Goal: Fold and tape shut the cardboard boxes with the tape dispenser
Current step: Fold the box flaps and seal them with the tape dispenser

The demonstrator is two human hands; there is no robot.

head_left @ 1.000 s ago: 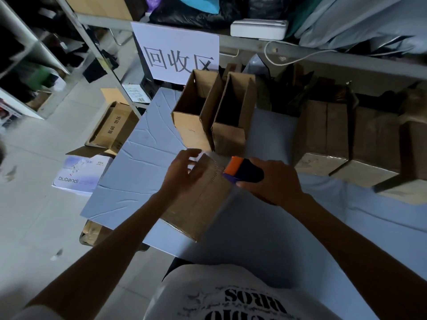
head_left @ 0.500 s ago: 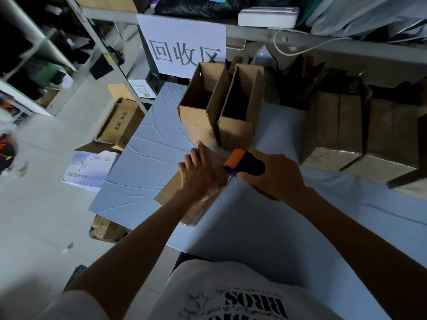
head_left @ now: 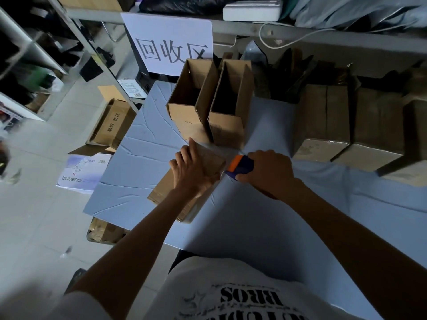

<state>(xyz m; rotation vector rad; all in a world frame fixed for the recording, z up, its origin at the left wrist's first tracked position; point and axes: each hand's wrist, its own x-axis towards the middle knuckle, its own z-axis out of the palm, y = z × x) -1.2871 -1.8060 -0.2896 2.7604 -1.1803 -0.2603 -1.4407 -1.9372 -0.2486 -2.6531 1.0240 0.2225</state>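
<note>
Cardboard box [head_left: 165,196] lies on the table [head_left: 138,158] before two open boxes [head_left: 191,112], pinned under the flat left hand [head_left: 191,168], likely to steady it while the right hand [head_left: 270,172] grips the dispenser [head_left: 240,166] at its edge.

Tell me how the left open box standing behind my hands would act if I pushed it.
The open box stands tall on a narrow base, so a push near its top would probably tip it. Its visible inside looks empty, so it is likely light.
</note>
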